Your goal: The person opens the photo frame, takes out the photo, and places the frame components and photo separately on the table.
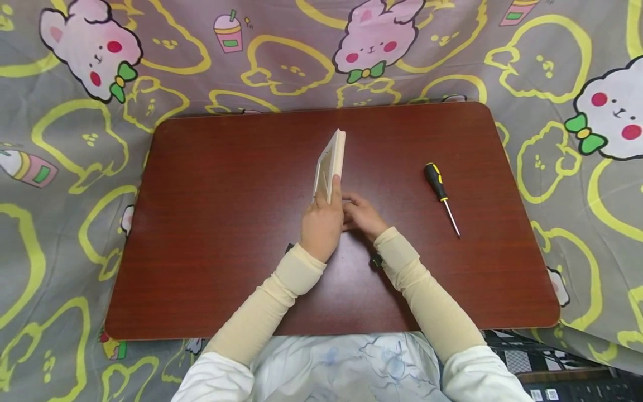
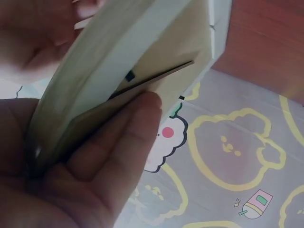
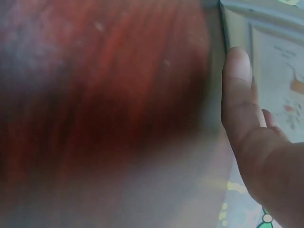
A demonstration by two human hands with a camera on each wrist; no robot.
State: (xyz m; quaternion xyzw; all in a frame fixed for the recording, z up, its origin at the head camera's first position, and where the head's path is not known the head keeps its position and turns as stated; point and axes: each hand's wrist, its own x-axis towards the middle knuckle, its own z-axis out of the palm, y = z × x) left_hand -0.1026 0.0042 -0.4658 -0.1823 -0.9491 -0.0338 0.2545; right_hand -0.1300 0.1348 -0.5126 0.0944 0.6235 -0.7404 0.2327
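A pale wooden picture frame (image 1: 339, 153) stands tilted on edge above the middle of the table. My left hand (image 1: 323, 223) grips its near end, thumb along the rim and fingers on the back. From the brown backing board a thin flap (image 2: 173, 80) angles out, with my left fingertips against it in the left wrist view. My right hand (image 1: 368, 216), fingers loosely bent, is close beside the frame and the left hand. The right wrist view shows the frame's printed face (image 3: 280, 71), partly covered by a hand.
A screwdriver (image 1: 442, 195) with a black and yellow handle lies on the right of the brown table (image 1: 226, 223). A patterned curtain (image 1: 281, 61) hangs behind the table. Dark equipment (image 1: 572, 385) shows below the table's right front corner.
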